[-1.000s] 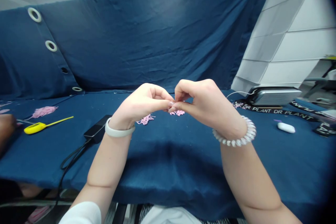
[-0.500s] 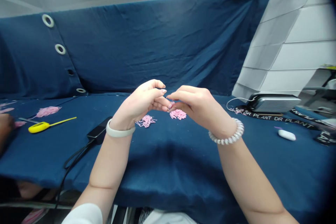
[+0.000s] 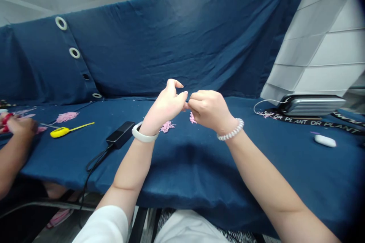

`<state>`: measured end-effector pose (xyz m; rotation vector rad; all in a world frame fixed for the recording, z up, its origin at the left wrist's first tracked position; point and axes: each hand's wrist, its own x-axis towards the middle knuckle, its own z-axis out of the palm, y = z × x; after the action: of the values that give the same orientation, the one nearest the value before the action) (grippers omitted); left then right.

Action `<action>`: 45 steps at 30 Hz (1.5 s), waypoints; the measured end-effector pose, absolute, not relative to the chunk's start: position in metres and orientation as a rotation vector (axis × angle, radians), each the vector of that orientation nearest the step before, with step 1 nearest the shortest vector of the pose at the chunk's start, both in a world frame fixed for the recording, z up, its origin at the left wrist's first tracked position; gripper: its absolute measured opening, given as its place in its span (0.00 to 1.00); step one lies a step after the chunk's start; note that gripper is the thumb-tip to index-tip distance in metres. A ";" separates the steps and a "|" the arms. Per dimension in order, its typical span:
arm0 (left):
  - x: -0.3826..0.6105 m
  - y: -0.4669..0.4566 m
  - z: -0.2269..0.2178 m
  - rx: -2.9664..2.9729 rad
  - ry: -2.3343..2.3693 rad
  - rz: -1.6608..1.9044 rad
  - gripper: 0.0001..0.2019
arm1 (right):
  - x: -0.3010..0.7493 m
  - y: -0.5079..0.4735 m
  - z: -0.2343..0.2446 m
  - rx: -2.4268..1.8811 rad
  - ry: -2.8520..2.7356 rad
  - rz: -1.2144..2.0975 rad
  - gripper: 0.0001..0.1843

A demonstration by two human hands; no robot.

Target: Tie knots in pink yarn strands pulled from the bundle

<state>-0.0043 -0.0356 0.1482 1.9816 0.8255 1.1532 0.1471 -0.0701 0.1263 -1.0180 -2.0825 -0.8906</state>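
- we see the left hand (image 3: 167,104) and right hand (image 3: 208,108) raised above the cloth (image 3: 199,155), fingertips touching between them.
- the left hand's grip is narrow: thumb and a finger are pinched toward the right hand, and the index finger is lifted and curled.
- the right hand is curled into a tight, narrow pinch, knuckles toward us.
- we cannot tell what sits between the fingertips, if anything; it is too small to see.
- a pink thread pile (image 3: 167,126) lies on the cloth just beyond the left wrist.
- a second pile (image 3: 192,118) lies beside it, partly hidden behind the right hand.
- a white bangle (image 3: 144,136) sits on the left wrist and a bead bracelet (image 3: 232,131) on the right.
- left of the hands, an adapter (image 3: 121,135) lies on the cloth, its cable (image 3: 92,165) running off the front edge.
- farther left are a yellow tool (image 3: 61,131) and a pink tuft (image 3: 67,116), near a co-worker's hand (image 3: 21,125).
- to the right, well apart, lie a silver case (image 3: 312,105), a printed strap (image 3: 308,121) and a white capsule (image 3: 325,141).
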 end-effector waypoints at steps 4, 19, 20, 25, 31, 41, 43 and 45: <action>-0.005 -0.021 0.142 2.093 0.891 1.381 0.09 | 0.139 -0.072 0.125 -1.026 -2.174 -0.724 0.11; -0.008 -0.050 0.165 2.043 0.474 1.221 0.11 | 0.149 -0.056 0.126 -0.432 -1.431 0.881 0.12; -0.007 -0.049 0.164 2.041 0.455 1.221 0.11 | 0.148 -0.055 0.125 -0.427 -1.425 0.894 0.12; -0.005 -0.046 0.163 2.032 0.407 1.264 0.11 | 0.147 -0.056 0.125 -0.379 -1.424 0.925 0.11; -0.006 -0.052 0.164 2.088 0.416 1.323 0.10 | 0.148 -0.059 0.126 -0.397 -1.445 0.866 0.12; -0.010 -0.062 0.165 2.403 0.452 1.489 0.06 | 0.154 -0.062 0.130 -0.374 -1.553 0.691 0.10; -0.011 -0.063 0.165 2.472 0.445 1.552 0.06 | 0.154 -0.062 0.130 -0.372 -1.540 0.677 0.10; -0.011 -0.065 0.165 2.524 0.451 1.591 0.06 | 0.154 -0.062 0.130 -0.370 -1.533 0.665 0.09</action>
<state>-0.0109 -0.0650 0.1651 2.5235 0.4508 1.5912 0.1544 -0.0615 0.1298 -0.3704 -1.5334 0.6653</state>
